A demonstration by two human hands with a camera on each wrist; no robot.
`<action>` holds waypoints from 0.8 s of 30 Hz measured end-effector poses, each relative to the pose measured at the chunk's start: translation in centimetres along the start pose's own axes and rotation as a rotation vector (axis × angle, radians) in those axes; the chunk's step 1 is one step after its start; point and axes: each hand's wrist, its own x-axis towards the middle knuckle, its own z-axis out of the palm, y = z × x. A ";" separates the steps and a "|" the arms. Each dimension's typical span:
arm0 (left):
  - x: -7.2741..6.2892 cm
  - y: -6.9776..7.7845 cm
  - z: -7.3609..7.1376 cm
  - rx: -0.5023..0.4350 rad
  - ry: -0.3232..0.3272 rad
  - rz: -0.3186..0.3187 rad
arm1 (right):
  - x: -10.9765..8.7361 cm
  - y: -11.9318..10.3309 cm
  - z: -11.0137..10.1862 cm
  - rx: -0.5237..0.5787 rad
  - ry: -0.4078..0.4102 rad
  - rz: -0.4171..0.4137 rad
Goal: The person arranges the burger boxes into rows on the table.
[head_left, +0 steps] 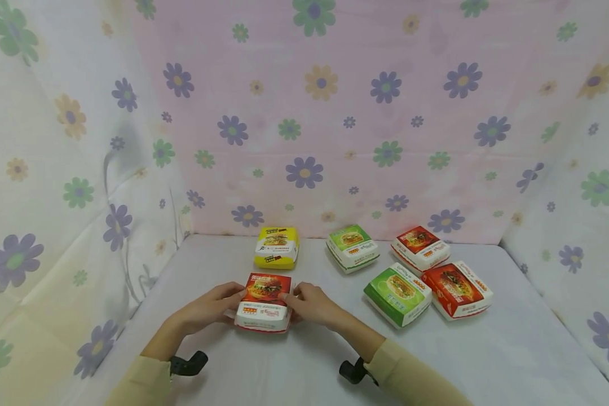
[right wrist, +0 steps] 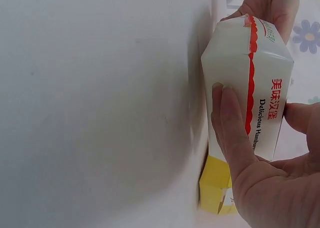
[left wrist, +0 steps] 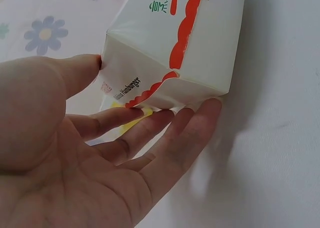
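Observation:
A red-topped burger box (head_left: 265, 288) with white sides is held between both hands at the front left of the table. My left hand (head_left: 210, 307) grips its left side, thumb at the top edge and fingertips along the lower side in the left wrist view. On the opposite side my right hand (head_left: 316, 304) holds the same box. In the right wrist view, the thumb reaches the top edge and the fingers lie against the white wall (right wrist: 225, 62). Just behind the held box stands a yellow burger box (head_left: 276, 248).
A green burger box (head_left: 352, 248) stands at the back centre. To the right are another green box (head_left: 398, 294) and two red ones, one farther back (head_left: 420, 248) and one nearer (head_left: 458, 288). Flowered cloth (head_left: 345, 124) encloses the white table (head_left: 345, 361) behind and at the sides.

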 end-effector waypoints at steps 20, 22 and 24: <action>-0.5 -1.4 -1.4 -0.026 -0.010 -0.044 | 0.8 -0.3 1.8 -0.065 0.017 0.017; -0.5 -1.4 -1.4 -0.029 -0.010 -0.045 | 0.8 -0.3 1.9 -0.077 0.025 0.022; -0.4 -1.5 -1.3 -0.034 -0.011 -0.046 | 0.8 -0.3 1.9 -0.082 0.029 0.025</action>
